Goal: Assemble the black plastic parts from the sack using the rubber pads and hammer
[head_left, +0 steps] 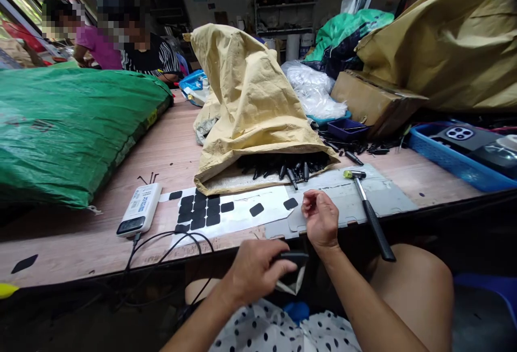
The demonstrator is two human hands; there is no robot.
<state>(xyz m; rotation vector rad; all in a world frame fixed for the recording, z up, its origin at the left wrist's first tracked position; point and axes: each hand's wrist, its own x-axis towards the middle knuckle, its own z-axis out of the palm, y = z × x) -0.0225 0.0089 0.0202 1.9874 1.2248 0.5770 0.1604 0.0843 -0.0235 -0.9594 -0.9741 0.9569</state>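
My left hand [258, 268] is closed around a dark object with a flat, smooth end [297, 256], held in front of the table edge; its kind is unclear. Beyond it, my right hand [322, 220] is raised over the grey board [347, 201] with its fingers curled in. Whatever they pinch, if anything, is hidden. Just past that hand, black pen-like parts [291, 177] spill from the mouth of a tan sack [250, 104]. A white sheet [242, 214] with black rounded-square pads [197, 209] lies left of my right hand.
A hammer [369, 212] juts over the table edge at right. A white power bank [140, 209] trails black cables [161, 239]. A green sack [76, 131] fills the left; a blue tray [456, 155] holds a phone. Two people [141, 53] sit beyond the table.
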